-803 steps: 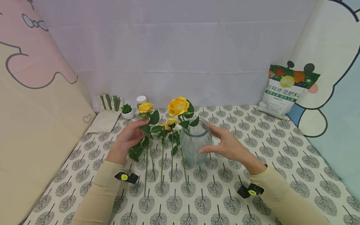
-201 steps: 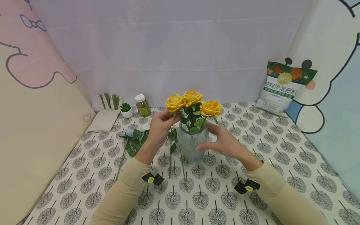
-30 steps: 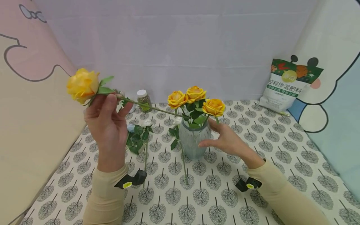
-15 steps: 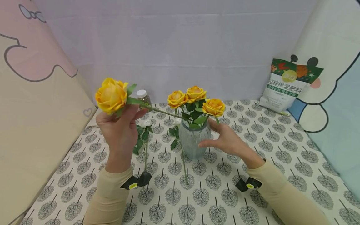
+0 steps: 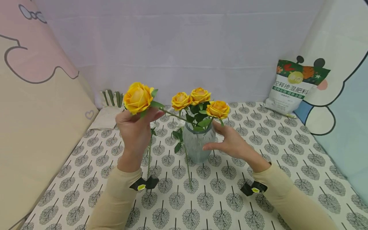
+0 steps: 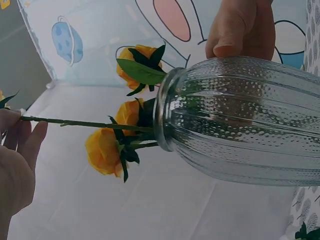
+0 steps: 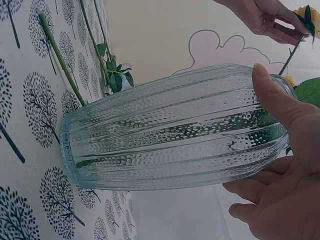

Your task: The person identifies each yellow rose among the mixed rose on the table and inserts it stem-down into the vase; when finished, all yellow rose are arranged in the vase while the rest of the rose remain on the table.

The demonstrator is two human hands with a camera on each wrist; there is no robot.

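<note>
My left hand pinches a yellow rose by its stem, just under the bloom. The stem slants across to the mouth of a clear ribbed glass vase, its lower end inside. Three other yellow roses with green leaves stand in the vase. On the vase's right side, my right hand grips it, thumb in front and fingers round the back. The right wrist view shows the upright vase's base on the patterned cloth.
Loose flower stems lie on the tree-print tablecloth, one stem beside the vase and another stem near my left wrist. Gardening gloves lie at the back left. A fertilizer bag leans at the back right.
My left hand has moved right with the rose, towards the vase, and the bloom is closer to the others. The gloves have come into sight behind it. My right hand keeps its place.
</note>
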